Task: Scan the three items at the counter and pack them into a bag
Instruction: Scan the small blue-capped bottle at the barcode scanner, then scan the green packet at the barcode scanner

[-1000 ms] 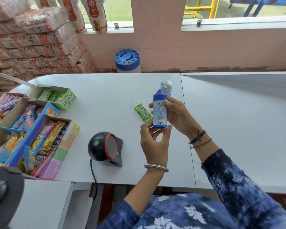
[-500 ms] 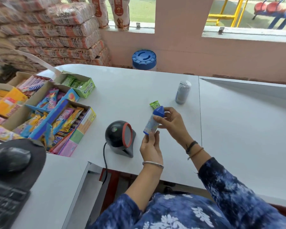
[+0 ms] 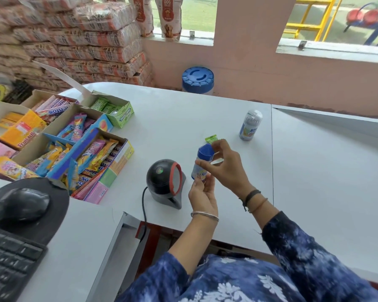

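At your white counter point(image 3: 205, 118), backed by a pink wall and stacked sacks point(image 3: 79, 40), you hold a small blue-capped bottle point(image 3: 202, 163) just beside the black scanner point(image 3: 165, 182). Your left hand point(image 3: 203, 196) pinches its base, fingers closed on it; your right hand point(image 3: 225, 168) grips its upper part. Behind lie a green packet point(image 3: 211, 138) and a standing can point(image 3: 250, 125), well apart.
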A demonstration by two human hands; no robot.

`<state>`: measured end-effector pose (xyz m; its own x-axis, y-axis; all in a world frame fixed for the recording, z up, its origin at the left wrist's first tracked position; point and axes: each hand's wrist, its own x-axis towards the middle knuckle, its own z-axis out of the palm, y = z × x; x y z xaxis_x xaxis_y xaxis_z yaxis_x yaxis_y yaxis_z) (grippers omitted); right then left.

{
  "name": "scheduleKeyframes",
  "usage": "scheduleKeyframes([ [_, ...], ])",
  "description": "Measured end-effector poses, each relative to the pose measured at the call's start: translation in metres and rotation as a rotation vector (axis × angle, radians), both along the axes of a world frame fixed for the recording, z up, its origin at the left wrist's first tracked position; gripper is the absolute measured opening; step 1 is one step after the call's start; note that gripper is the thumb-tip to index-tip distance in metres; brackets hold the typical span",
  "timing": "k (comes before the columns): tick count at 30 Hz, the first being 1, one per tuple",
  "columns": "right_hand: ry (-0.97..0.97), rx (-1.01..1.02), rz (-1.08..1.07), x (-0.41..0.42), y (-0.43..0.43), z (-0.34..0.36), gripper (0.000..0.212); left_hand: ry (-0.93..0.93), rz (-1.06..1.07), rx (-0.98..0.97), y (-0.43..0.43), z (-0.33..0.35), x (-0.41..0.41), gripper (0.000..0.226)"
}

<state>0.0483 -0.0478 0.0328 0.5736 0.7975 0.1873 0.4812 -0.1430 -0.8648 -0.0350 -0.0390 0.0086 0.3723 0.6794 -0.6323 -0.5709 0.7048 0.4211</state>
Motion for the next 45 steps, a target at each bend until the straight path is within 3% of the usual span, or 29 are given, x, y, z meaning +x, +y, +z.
scheduleKeyframes([
  [3,-0.004,-0.021,-0.180,0.027,-0.015,-0.012,0.044,0.356,-0.354,0.188,0.008,-0.013,0.017,0.016],
  [5,-0.020,-0.062,-0.312,0.048,-0.027,-0.023,0.044,0.710,-0.636,0.542,0.013,-0.022,0.030,0.020],
  [7,-0.034,-0.092,-0.424,0.068,-0.035,-0.032,0.043,0.942,-0.710,0.881,0.023,-0.026,0.043,0.026],
  [9,-0.044,-0.113,-0.499,0.086,-0.038,-0.036,0.042,1.049,-0.711,1.092,0.036,-0.026,0.061,0.028],
  [15,-0.140,-0.187,-0.516,0.114,-0.031,-0.046,0.045,1.413,-0.910,1.208,0.068,-0.034,0.105,0.069],
  [17,-0.321,-0.228,-0.579,0.116,-0.033,-0.050,0.050,1.448,-0.990,1.287,0.072,-0.036,0.111,0.066],
  [20,-0.457,-0.088,-0.610,0.100,-0.038,-0.050,0.037,1.498,-0.969,1.368,0.070,-0.034,0.114,0.046],
  [23,-0.427,-0.024,-0.467,0.073,-0.039,-0.053,0.019,1.455,-0.884,1.390,0.066,-0.030,0.105,0.031],
  [25,-0.251,-0.088,-0.363,0.062,-0.038,-0.058,0.010,1.362,-0.825,1.300,0.062,-0.031,0.095,0.024],
  [27,0.003,-0.161,-0.280,0.058,-0.034,-0.062,0.006,1.204,-0.736,1.090,0.054,-0.036,0.082,0.016],
  [30,0.361,-0.218,-0.278,0.057,-0.030,-0.060,0.020,0.876,-0.619,0.690,0.032,-0.036,0.063,0.002],
  [31,0.470,-0.216,-0.268,0.057,-0.030,-0.058,0.028,0.752,-0.604,0.596,0.025,-0.036,0.058,0.008],
  [33,0.612,-0.187,-0.215,0.059,-0.032,-0.054,0.036,0.653,-0.622,0.580,0.015,-0.031,0.049,0.021],
  [36,0.676,-0.092,-0.153,0.062,-0.038,-0.042,0.024,0.642,-0.597,0.573,0.007,-0.022,0.044,0.026],
  [40,0.712,-0.124,-0.072,0.052,-0.047,-0.035,0.016,0.401,-0.525,0.425,-0.006,-0.014,0.039,0.009],
  [43,0.651,-0.114,-0.077,0.051,-0.056,-0.032,0.003,0.500,-0.572,0.450,-0.008,-0.010,0.037,0.011],
  [45,0.633,-0.133,-0.067,0.056,-0.065,-0.022,0.003,0.447,-0.525,0.427,-0.004,-0.004,0.035,0.012],
])
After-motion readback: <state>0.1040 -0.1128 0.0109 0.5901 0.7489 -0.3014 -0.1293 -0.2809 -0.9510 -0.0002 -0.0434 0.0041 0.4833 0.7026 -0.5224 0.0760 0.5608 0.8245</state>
